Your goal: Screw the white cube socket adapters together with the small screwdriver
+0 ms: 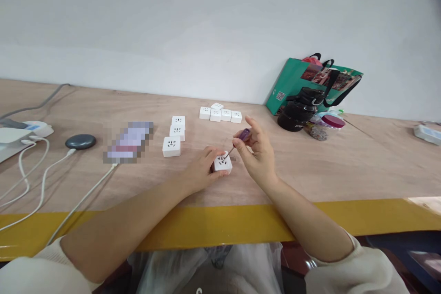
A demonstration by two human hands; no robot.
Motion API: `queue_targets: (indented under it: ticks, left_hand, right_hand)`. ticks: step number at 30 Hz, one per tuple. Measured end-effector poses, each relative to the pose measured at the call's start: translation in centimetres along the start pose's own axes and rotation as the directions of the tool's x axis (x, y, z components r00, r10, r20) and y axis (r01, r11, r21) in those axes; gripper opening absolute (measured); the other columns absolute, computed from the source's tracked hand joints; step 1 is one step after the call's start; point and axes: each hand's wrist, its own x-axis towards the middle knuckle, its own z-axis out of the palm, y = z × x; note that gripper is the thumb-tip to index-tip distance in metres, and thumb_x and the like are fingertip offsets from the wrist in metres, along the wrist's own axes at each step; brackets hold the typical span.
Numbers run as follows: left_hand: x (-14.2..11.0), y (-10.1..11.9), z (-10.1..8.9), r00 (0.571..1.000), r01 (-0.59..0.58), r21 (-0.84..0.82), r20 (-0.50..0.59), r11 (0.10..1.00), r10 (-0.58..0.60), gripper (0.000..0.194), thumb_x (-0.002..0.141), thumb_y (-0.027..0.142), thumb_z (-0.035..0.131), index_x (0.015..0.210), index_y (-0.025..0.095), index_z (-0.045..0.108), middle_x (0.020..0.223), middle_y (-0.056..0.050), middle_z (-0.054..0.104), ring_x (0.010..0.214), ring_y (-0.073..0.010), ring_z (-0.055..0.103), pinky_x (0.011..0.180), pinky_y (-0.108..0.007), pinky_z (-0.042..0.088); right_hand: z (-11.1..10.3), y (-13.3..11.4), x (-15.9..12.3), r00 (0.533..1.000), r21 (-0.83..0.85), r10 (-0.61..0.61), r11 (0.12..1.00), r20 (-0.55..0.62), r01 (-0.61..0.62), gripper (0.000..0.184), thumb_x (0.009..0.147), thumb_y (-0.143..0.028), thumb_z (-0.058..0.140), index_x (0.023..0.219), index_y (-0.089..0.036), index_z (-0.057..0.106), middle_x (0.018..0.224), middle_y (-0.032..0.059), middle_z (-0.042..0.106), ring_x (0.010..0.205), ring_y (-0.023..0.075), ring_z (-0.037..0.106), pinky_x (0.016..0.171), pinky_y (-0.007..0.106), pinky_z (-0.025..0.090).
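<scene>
My left hand [203, 169] grips a small white power socket [223, 164] from its left side, holding it flat on the wooden table with the slots facing up. In my right hand [257, 154] is a screwdriver [244, 135] with a purple handle, pinched between thumb and fingers. Its thin shaft slants down to the left, and the tip meets the socket's top face near the middle. A small object beside the socket's right edge is too faint to name. To the left stand three similar white sockets [171, 146] in a column.
Several more white sockets [215, 115] sit farther back. A blurred phone [129, 142] on a cable and a dark oval device [80, 142] lie left. At the back right are a black flask [298, 112], a green bag [287, 82] and a red-lidded container [332, 121]. Yellow edging [213, 225] runs along the front.
</scene>
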Motion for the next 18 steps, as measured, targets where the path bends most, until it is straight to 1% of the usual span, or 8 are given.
queue_targets:
  ticks: [3,6,10,12,13,15,17,18]
  left_hand:
    - [0.0,0.0,0.0,1.000,0.012,0.000,0.003,1.000,-0.012,0.045,0.081,0.042,0.059,0.120,0.024,0.047,0.124,-0.007,0.049,0.114,-0.0269,0.049,0.098,-0.045,0.041]
    - [0.0,0.2,-0.1,1.000,0.025,-0.005,0.011,1.000,-0.025,0.045,0.080,0.043,0.060,0.119,0.024,0.047,0.122,-0.007,0.049,0.112,-0.0272,0.050,0.096,-0.045,0.041]
    - [0.0,0.9,-0.3,0.999,0.050,-0.018,-0.004,0.999,-0.050,0.043,0.080,0.038,0.061,0.118,0.023,0.047,0.122,-0.008,0.047,0.112,-0.0266,0.050,0.096,-0.046,0.042]
    - [0.1,1.1,-0.3,0.997,0.073,-0.037,-0.028,0.997,-0.074,0.042,0.079,0.036,0.061,0.117,0.022,0.048,0.121,-0.008,0.048,0.112,-0.0265,0.049,0.096,-0.045,0.042]
    - [0.1,1.1,-0.3,0.995,0.086,-0.055,-0.051,0.995,-0.089,0.041,0.080,0.037,0.060,0.116,0.022,0.048,0.121,-0.008,0.049,0.112,-0.0264,0.050,0.095,-0.044,0.042]
    - [0.2,1.0,-0.2,0.988,0.111,-0.108,-0.099,0.988,-0.122,0.039,0.082,0.040,0.057,0.115,0.021,0.049,0.118,-0.009,0.051,0.107,-0.0252,0.053,0.091,-0.042,0.045]
    - [0.4,0.9,-0.2,0.979,0.131,-0.176,-0.130,0.976,-0.155,0.040,0.085,0.044,0.052,0.116,0.019,0.049,0.113,-0.008,0.054,0.096,-0.0225,0.057,0.083,-0.038,0.048]
    - [0.5,0.9,-0.2,0.978,0.136,-0.203,-0.132,0.970,-0.164,0.040,0.087,0.046,0.049,0.116,0.018,0.049,0.109,-0.008,0.056,0.092,-0.0214,0.058,0.080,-0.037,0.049]
  right_hand:
    - [0.2,-0.1,-0.2,0.996,0.127,0.086,0.988,0.032,-0.089,0.032,0.085,-0.019,0.051,0.115,-0.026,0.044,0.101,0.0049,0.062,0.079,0.0130,0.064,0.073,0.034,0.057]
    - [0.2,-0.3,-0.1,0.994,0.157,0.101,0.982,0.051,-0.108,0.027,0.086,-0.017,0.046,0.112,-0.025,0.044,0.103,0.0051,0.061,0.078,0.0117,0.065,0.074,0.034,0.057]
    - [-0.7,-0.2,0.5,0.997,0.133,0.051,0.990,-0.059,-0.043,0.027,0.086,-0.014,0.041,0.111,-0.026,0.043,0.096,0.0026,0.060,0.075,0.0112,0.063,0.070,0.032,0.055]
    - [-1.5,0.0,0.9,0.999,0.020,0.009,1.000,-0.047,-0.008,0.025,0.084,-0.012,0.040,0.105,-0.025,0.046,0.084,-0.0001,0.056,0.068,0.0105,0.058,0.063,0.029,0.052]
    - [-1.9,0.0,1.0,1.000,-0.064,-0.017,0.998,0.015,0.018,0.024,0.083,-0.011,0.042,0.102,-0.024,0.048,0.079,-0.0011,0.053,0.064,0.0104,0.056,0.060,0.027,0.050]
    - [-2.4,0.0,1.0,0.969,-0.225,-0.046,0.969,0.244,0.103,0.020,0.080,-0.014,0.049,0.097,-0.023,0.054,0.079,-0.0005,0.052,0.064,0.0106,0.054,0.056,0.025,0.047]
    - [-2.4,0.0,0.6,0.878,-0.339,-0.027,0.916,0.479,0.213,0.026,0.079,-0.022,0.057,0.104,-0.023,0.056,0.093,0.0034,0.056,0.068,0.0124,0.056,0.056,0.026,0.047]
    - [-2.2,0.0,0.4,0.833,-0.386,-0.004,0.885,0.553,0.261,0.033,0.078,-0.026,0.060,0.111,-0.023,0.054,0.101,0.0057,0.056,0.069,0.0136,0.058,0.055,0.027,0.047]
